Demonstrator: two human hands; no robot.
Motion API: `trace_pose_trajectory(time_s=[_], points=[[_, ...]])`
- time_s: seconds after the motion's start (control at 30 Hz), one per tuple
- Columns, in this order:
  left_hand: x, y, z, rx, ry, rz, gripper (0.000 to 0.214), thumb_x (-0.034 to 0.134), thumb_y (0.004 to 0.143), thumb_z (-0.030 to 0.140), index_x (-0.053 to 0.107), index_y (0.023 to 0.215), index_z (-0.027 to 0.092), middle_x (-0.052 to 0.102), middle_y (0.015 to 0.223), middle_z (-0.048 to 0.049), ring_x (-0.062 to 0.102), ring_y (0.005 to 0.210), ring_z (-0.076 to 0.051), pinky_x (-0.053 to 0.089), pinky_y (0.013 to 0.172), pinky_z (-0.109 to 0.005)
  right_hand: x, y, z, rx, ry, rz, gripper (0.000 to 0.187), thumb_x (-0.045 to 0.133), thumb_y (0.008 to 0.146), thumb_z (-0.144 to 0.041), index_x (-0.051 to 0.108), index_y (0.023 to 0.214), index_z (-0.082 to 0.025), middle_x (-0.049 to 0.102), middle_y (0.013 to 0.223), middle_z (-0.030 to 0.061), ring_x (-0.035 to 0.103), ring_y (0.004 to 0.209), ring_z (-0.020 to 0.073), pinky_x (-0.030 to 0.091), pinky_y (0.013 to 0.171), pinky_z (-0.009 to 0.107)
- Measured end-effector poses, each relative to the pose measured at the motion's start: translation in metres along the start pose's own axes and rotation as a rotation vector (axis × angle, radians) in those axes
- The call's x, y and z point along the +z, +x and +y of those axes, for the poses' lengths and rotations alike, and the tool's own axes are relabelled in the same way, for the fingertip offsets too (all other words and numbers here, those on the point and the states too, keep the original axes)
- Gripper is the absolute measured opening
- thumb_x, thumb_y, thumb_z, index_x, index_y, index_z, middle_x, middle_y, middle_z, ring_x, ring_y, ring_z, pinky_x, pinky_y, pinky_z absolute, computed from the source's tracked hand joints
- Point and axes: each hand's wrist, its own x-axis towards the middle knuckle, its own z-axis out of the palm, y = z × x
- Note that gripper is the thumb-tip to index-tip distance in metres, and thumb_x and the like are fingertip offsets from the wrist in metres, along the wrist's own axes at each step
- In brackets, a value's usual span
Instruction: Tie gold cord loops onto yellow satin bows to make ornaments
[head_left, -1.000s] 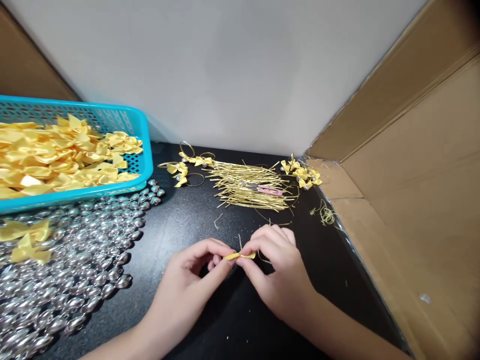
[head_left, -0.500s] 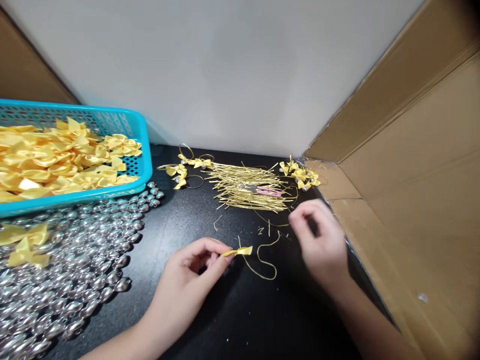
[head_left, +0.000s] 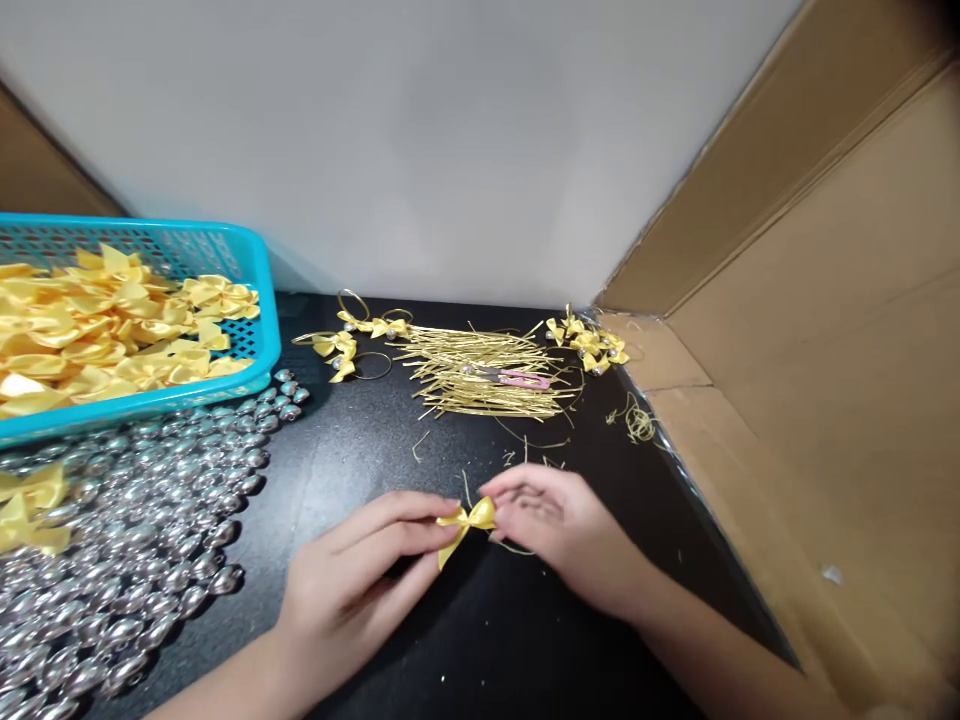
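A yellow satin ribbon bow (head_left: 469,518) is held between my two hands above the black table. My left hand (head_left: 367,580) pinches its left loop, and one tail hangs below those fingers. At the other end, my right hand (head_left: 559,525) grips the right loop between thumb and fingertips. A thin gold cord (head_left: 517,547) runs from behind the bow, partly hidden by my right hand. Beyond the hands lies a layer of gold twist ties (head_left: 480,350), with small scissors with pink handles (head_left: 525,379) on top.
A turquoise basket (head_left: 271,320) of yellow bows stands at left, behind many silver beads (head_left: 150,560). Bows with beads (head_left: 592,345) lie at the back right, others (head_left: 337,350) back left. A cord tangle (head_left: 640,422) sits near the cardboard wall (head_left: 825,250).
My right hand has moved left and down to the bow and now grips it. The bow has turned to show its loops. The view has shifted slightly right.
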Motion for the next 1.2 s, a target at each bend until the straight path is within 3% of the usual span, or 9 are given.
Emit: trace_pose_trajectory(time_s=[0.13, 0.23, 0.37, 0.47, 0.7, 0.87, 1.0, 1.1, 1.2], points=[[-0.001, -0.001, 0.002, -0.013, 0.012, -0.014, 0.031, 0.055, 0.082, -0.001, 0.067, 0.101, 0.02, 0.07, 0.105, -0.0051, 0.069, 0.093, -0.014, 0.055, 0.082, -0.021, 0.021, 0.0, 0.003, 0.042, 0.295, 0.008, 0.022, 0.08, 0.064, -0.028, 0.067, 0.078, -0.018, 0.07, 0.072, -0.0004, 0.066, 0.068, 0.0139, 0.055, 0.072, 0.029], [0.0, 0.004, 0.005, -0.251, -0.101, 0.006, 0.032, 0.054, 0.083, 0.007, 0.064, 0.109, 0.022, 0.068, 0.105, -0.0061, 0.068, 0.09, -0.017, 0.057, 0.075, -0.026, 0.019, -0.001, 0.007, -0.005, 0.243, 0.013, 0.014, 0.077, 0.067, -0.023, 0.07, 0.077, -0.017, 0.07, 0.072, 0.0, 0.065, 0.068, 0.0128, 0.053, 0.07, 0.027], [0.002, 0.012, 0.008, -0.607, -0.329, -0.222, 0.01, 0.066, 0.081, 0.024, 0.071, 0.088, 0.02, 0.067, 0.073, -0.0008, 0.062, 0.064, -0.015, 0.05, 0.058, -0.023, 0.018, -0.004, 0.009, -0.111, 0.128, -0.021, 0.012, 0.075, 0.07, -0.018, 0.072, 0.081, -0.016, 0.072, 0.075, 0.0016, 0.065, 0.07, 0.0137, 0.052, 0.07, 0.027], [0.004, 0.015, 0.009, -0.803, -0.454, -0.309, 0.017, 0.067, 0.08, 0.033, 0.073, 0.074, 0.018, 0.065, 0.063, -0.0003, 0.057, 0.06, -0.014, 0.044, 0.056, -0.023, 0.018, -0.003, 0.01, -0.113, 0.144, 0.013, 0.02, 0.08, 0.064, -0.014, 0.07, 0.081, -0.016, 0.071, 0.072, -0.0002, 0.066, 0.07, 0.0135, 0.052, 0.07, 0.025], [0.01, 0.017, 0.012, -0.911, -0.513, -0.165, 0.025, 0.064, 0.079, 0.038, 0.067, 0.067, 0.016, 0.061, 0.057, 0.0015, 0.05, 0.055, -0.012, 0.04, 0.054, -0.021, 0.035, -0.004, 0.024, 0.0, 0.322, 0.124, 0.03, 0.084, 0.058, -0.014, 0.062, 0.077, -0.018, 0.069, 0.063, -0.005, 0.065, 0.062, 0.0108, 0.049, 0.065, 0.021], [0.013, 0.016, 0.013, -0.867, -0.481, -0.083, 0.024, 0.063, 0.08, 0.036, 0.063, 0.067, 0.016, 0.06, 0.058, 0.0017, 0.05, 0.054, -0.011, 0.041, 0.052, -0.02, 0.052, -0.008, 0.029, -0.048, 0.349, 0.216, 0.024, 0.079, 0.064, -0.019, 0.058, 0.077, -0.019, 0.069, 0.064, -0.0029, 0.067, 0.063, 0.0135, 0.05, 0.066, 0.024], [0.011, 0.009, 0.009, -0.74, -0.325, -0.087, 0.023, 0.057, 0.086, 0.033, 0.062, 0.071, 0.017, 0.059, 0.059, 0.0017, 0.052, 0.053, -0.012, 0.042, 0.049, -0.021, 0.029, -0.003, 0.027, -0.147, 0.182, 0.308, 0.016, 0.071, 0.074, -0.024, 0.06, 0.085, -0.019, 0.069, 0.064, -0.0013, 0.066, 0.062, 0.0153, 0.051, 0.067, 0.028], [0.007, 0.005, 0.002, -0.521, -0.052, -0.084, 0.016, 0.055, 0.09, 0.025, 0.063, 0.079, 0.018, 0.062, 0.065, 0.0005, 0.055, 0.055, -0.013, 0.044, 0.051, -0.022, 0.002, 0.007, 0.027, -0.284, -0.041, 0.593, 0.01, 0.068, 0.077, -0.025, 0.061, 0.083, -0.02, 0.067, 0.072, 0.0008, 0.062, 0.066, 0.0155, 0.049, 0.066, 0.029], [0.005, 0.003, -0.004, -0.184, 0.206, -0.17, 0.015, 0.051, 0.092, 0.016, 0.065, 0.087, 0.017, 0.067, 0.079, -0.0042, 0.061, 0.068, -0.016, 0.049, 0.062, -0.025, -0.01, 0.013, 0.03, -0.387, -0.311, 0.633, 0.006, 0.064, 0.08, -0.021, 0.062, 0.076, -0.02, 0.065, 0.074, 0.0021, 0.058, 0.069, 0.016, 0.046, 0.066, 0.03]])
